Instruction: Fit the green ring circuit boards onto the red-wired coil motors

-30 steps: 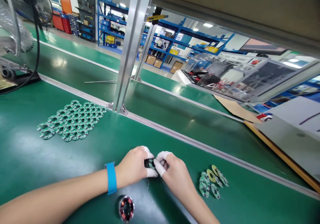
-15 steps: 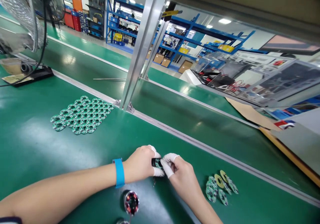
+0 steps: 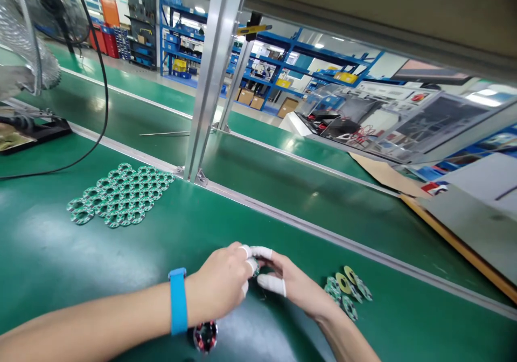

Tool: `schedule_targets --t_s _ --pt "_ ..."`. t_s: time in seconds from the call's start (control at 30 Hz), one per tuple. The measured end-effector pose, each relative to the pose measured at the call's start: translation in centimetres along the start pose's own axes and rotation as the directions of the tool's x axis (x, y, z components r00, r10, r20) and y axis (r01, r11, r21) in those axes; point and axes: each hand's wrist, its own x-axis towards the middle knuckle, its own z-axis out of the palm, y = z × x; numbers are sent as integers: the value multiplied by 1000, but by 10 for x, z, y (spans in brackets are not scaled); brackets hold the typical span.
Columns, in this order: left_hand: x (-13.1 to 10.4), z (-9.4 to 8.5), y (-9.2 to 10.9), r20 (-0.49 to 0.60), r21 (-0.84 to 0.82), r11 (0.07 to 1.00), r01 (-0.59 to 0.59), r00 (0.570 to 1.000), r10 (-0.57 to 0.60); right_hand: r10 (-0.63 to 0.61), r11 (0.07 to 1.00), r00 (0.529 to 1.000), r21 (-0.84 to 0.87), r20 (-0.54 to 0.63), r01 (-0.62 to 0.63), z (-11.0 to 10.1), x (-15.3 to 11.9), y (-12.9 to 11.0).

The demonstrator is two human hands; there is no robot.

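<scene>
My left hand, with white finger cots and a blue wristband, is closed around a small motor stator. Only a sliver of the green ring-shaped circuit board on its face shows; the rest is hidden by my fingers. Just to the right, my right hand is curved with thumb and forefinger apart, also in white finger cots. Its fingertips are close to the stator; I cannot tell whether they touch it. Below my left wrist sits another stator with copper-red windings, partly covered by my forearm.
Rows of green ring circuit boards lie at the left. A small group of loose ring boards, some yellow side up, lies right of my right hand. An aluminium post and rail run behind. A black cable hangs at left.
The right thumb and forefinger have opened from a pinch on the board. My left hand has turned, its fingers now covering most of the stator. The view has shifted slightly.
</scene>
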Motion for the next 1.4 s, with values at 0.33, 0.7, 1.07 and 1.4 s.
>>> schedule_targets --t_s 0.33,0.7,1.07,1.4 --pt "-4 17 -1 -6 330 901 -283 953 302 -53 998 992 -41 -118 49 13 1 11" --pt "-4 21 -4 22 380 872 -308 946 324 -97 995 985 -50 -145 90 13 2 19" --pt "-3 17 4 112 391 870 -300 954 279 -119 988 978 -122 -172 99 13 -1 15" --pt "13 -25 -18 31 -367 918 148 989 -147 -96 852 995 -513 37 101 -3 -33 -20"
